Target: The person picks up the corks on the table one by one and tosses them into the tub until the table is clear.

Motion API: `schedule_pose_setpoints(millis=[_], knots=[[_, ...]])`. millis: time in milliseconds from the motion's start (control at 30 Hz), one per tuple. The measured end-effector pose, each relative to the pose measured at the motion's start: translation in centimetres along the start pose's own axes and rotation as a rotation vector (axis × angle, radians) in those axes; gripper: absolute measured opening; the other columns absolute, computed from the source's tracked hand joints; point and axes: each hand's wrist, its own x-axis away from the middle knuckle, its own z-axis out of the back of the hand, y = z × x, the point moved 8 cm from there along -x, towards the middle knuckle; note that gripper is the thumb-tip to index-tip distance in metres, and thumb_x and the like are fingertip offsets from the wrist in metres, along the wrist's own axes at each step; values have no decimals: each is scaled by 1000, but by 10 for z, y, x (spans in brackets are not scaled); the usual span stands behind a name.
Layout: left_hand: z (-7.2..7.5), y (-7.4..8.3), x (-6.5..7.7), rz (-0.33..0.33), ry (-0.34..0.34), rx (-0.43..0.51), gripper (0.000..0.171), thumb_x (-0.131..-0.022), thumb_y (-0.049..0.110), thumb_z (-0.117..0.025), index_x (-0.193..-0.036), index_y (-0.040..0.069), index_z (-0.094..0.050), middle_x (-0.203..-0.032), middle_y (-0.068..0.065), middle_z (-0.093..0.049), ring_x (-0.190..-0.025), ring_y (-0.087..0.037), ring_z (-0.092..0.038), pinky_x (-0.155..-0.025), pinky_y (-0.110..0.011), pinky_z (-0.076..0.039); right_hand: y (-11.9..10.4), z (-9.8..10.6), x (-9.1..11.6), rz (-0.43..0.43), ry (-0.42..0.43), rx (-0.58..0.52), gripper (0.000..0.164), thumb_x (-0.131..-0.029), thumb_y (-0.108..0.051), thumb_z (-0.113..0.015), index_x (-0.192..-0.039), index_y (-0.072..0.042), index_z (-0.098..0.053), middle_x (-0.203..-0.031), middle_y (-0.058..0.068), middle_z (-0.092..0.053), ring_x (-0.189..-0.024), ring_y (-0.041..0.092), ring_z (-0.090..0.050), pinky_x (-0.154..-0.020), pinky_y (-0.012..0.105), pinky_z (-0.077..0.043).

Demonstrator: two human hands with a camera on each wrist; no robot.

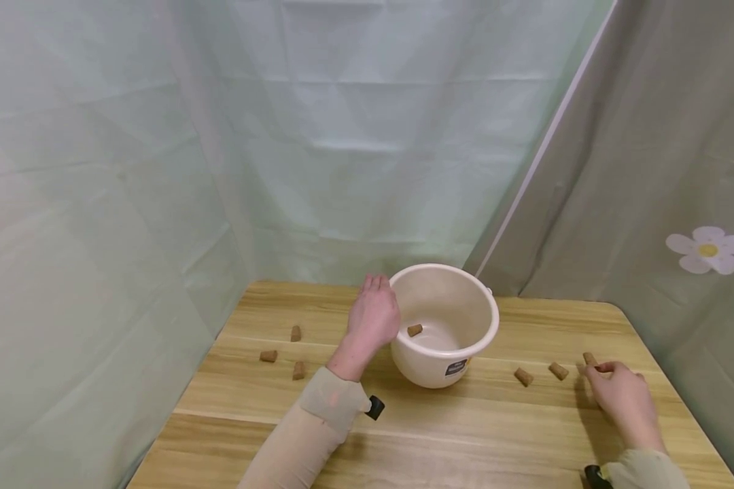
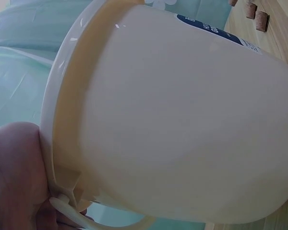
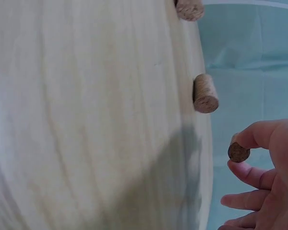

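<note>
A cream plastic bucket (image 1: 404, 356) with a dark label stands upright on the table, one cork (image 1: 414, 330) lying inside it. My left hand (image 1: 375, 311) grips the bucket at its rim on the left side. In the left wrist view, the fingers of that hand (image 2: 17, 175) curl by the handle (image 2: 101, 224) where it joins the rim. Over at the right, my right hand (image 1: 625, 394) pinches a cork (image 1: 589, 358) between thumb and forefinger. The right wrist view shows this held cork (image 3: 238, 152) end-on, the other fingers spread loosely.
Two corks, a nearer one (image 1: 523, 377) and another (image 1: 558, 371), lie between bucket and right hand. Left of the bucket lie three more: a back cork (image 1: 296, 333), a left cork (image 1: 268, 356) and a front cork (image 1: 298, 370). Curtains (image 1: 367, 170) hang around the wooden table (image 1: 452, 435).
</note>
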Motion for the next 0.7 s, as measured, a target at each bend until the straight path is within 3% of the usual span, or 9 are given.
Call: schedule_pose_setpoints(millis=[133,500,633,700], knots=[[-2,0,-1,12,-9,10,46,-113,10,-39,-146,-20,-50,-148,-33,-56,-146,-47,-49,-123,-51,-39,-4,4,2,-18,-1,-26,70,-109,-53,-41,-137,10,-57,-139,44,-52,-129,64,-40,-94,73,-46],[-2,1,-3,14,-1,16,46,-112,9,-38,-145,-20,-51,-147,-32,-58,-145,-47,-49,-122,-51,-39,-41,20,16,111,62,-81,71,-111,-55,-42,-139,9,-58,-156,42,-35,-131,68,-40,-95,76,-43],[-2,2,-3,19,-3,27,46,-112,9,-38,-145,-20,-51,-148,-32,-57,-145,-48,-49,-122,-51,-40,-54,24,21,130,52,-107,71,-111,-55,-42,-141,8,-57,-161,42,-29,-136,69,-35,-99,77,-42],[-3,3,-3,17,-8,25,46,-112,8,-38,-145,-20,-51,-148,-32,-57,-145,-48,-48,-123,-50,-39,-60,26,23,130,54,-115,70,-111,-55,-43,-142,6,-57,-162,44,-26,-134,68,-40,-95,74,-45]])
